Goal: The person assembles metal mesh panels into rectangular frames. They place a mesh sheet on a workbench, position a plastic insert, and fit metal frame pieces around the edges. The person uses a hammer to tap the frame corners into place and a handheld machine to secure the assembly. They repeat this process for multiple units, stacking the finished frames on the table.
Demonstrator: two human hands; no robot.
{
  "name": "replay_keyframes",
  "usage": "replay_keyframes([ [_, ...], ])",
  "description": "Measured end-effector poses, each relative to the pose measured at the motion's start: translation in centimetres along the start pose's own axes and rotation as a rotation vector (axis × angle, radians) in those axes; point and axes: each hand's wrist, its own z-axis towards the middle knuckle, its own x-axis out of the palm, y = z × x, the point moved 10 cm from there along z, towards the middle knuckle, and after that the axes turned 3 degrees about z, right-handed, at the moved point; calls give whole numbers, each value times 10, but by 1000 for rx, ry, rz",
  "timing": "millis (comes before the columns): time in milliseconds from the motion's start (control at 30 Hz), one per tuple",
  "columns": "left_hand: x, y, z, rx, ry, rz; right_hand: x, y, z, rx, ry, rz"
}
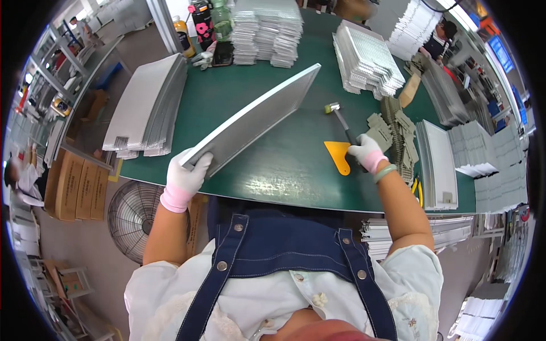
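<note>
My left hand (186, 176), in a white glove with a pink cuff, is closed on the near end of a flat grey panel with a white frame (259, 125). The panel stands tilted on edge over the table, its far end raised toward the back. My right hand (368, 152), gloved the same way, is wrapped round the dark handle of a small mallet (343, 121). The mallet's head, yellowish on one side, points away from me. Just left of that hand lies a yellow triangular scraper (338, 156). Grey-green plastic pieces (392, 132) are heaped to the right of the mallet.
On the green table (284, 170), white panels are stacked at left (151, 102), with silvery mesh panels at back (267, 31) and back right (368, 57). More framed panels (438, 165) lie at right, beside yellow-handled pliers (418, 190). Bottles (202, 25) stand at the back left. A floor fan (133, 219) is below.
</note>
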Motion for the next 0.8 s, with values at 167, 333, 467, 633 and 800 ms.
replay_keyframes([
  [167, -3, -4, 2, 120, -9, 169, -75, 102, -30, -314, -312, 68],
  [333, -6, 2, 2, 51, -23, 77, -131, 157, -54, -413, -526, -395],
  [467, -7, -2, 0, 70, -9, 142, -156, 173, -74, -482, -767, -265],
  [633, -6, -27, -1, 186, -40, 278, -109, 128, -45, -209, -401, -663],
  [800, 87, -82, -25, 625, 243, 612, -70, 95, -39, -129, -321, -442],
])
